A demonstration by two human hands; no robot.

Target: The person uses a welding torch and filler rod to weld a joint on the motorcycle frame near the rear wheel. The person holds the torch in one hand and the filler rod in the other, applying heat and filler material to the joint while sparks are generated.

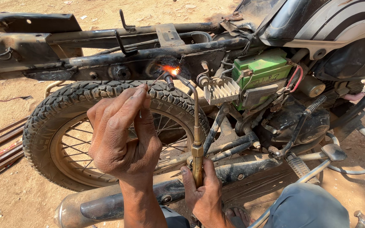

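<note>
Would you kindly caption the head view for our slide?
Right hand aims brass torch at motorcycle frame; left hand feeds thin rod.

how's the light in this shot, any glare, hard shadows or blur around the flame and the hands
Head view: hard sunlight, sharp overall; the left hand and right hand are crisp. The flame at the torch tip blows out to an orange-white spot against the dark frame. Bright glare on the fuel tank; deep shadow under the frame and behind the tire; slight wide-angle bend at the edges.

Brass torch [197, 158] glossy; steel frame [119, 59] sooty, matt; rubber tyre [60, 105] rough.
</note>
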